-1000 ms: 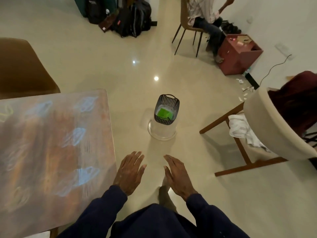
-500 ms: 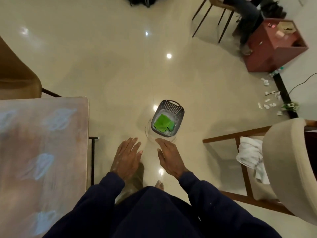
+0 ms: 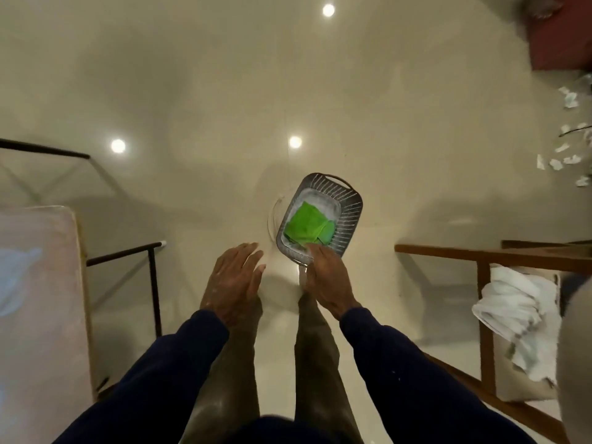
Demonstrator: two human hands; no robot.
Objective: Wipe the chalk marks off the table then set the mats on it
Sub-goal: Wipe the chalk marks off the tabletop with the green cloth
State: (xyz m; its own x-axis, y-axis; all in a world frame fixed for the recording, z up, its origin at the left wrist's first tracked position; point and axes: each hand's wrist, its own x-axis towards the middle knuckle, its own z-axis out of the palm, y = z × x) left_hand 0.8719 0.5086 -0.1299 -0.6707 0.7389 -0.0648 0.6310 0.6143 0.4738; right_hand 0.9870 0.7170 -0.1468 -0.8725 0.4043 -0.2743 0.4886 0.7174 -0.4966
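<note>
A grey slatted basket (image 3: 350, 216) sits on top of a clear bucket (image 3: 272, 216) on the floor straight ahead. Inside it lies a folded green cloth (image 3: 307, 227). My right hand (image 3: 326, 280) reaches over the basket's near rim, fingers extended, fingertips at the edge of the green cloth. My left hand (image 3: 234, 280) hovers just left of the bucket with fingers straight and holds nothing. The table (image 3: 35, 283) with pale blue chalk marks (image 3: 16, 270) shows at the left edge.
A wooden chair frame (image 3: 480, 254) with a cream seat stands at the right; a white towel (image 3: 519, 315) lies on it. Paper scraps (image 3: 563, 158) lie on the floor at the far right. The table's black metal legs (image 3: 153, 283) stand left of me.
I have bent lower and closer to the basket. Both hands moved forward; the right hand now reaches over the basket rim to the green cloth.
</note>
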